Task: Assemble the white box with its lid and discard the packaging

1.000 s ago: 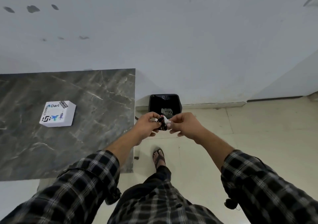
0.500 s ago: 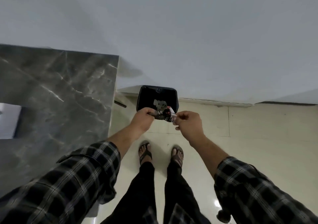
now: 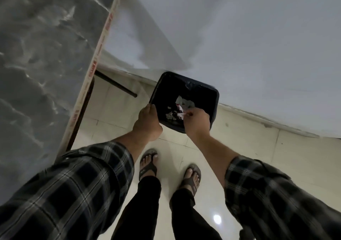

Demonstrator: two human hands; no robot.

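Note:
A small crumpled scrap of dark, white and red packaging [image 3: 177, 113] hangs over the open mouth of a black waste bin [image 3: 200, 87] on the floor by the wall. My right hand [image 3: 197, 123] pinches the scrap at its fingertips. Just left of it, my left hand [image 3: 147, 122] is over the bin's near-left rim, seen from the back with its fingers curled under and hidden. Pale crumpled scraps [image 3: 186, 102] lie inside the bin. The white box is out of view.
The dark marble-patterned table [image 3: 46, 73] fills the left side, its edge close to my left forearm, with a black leg bar [image 3: 115, 85] beneath. My sandalled feet [image 3: 147, 166] stand on pale floor tiles before the bin. A white wall rises behind it.
The view has tilted down and moved closer to the bin. Both hands have moved forward over its opening, the left hand has drawn apart from the scrap, and the box has left the view.

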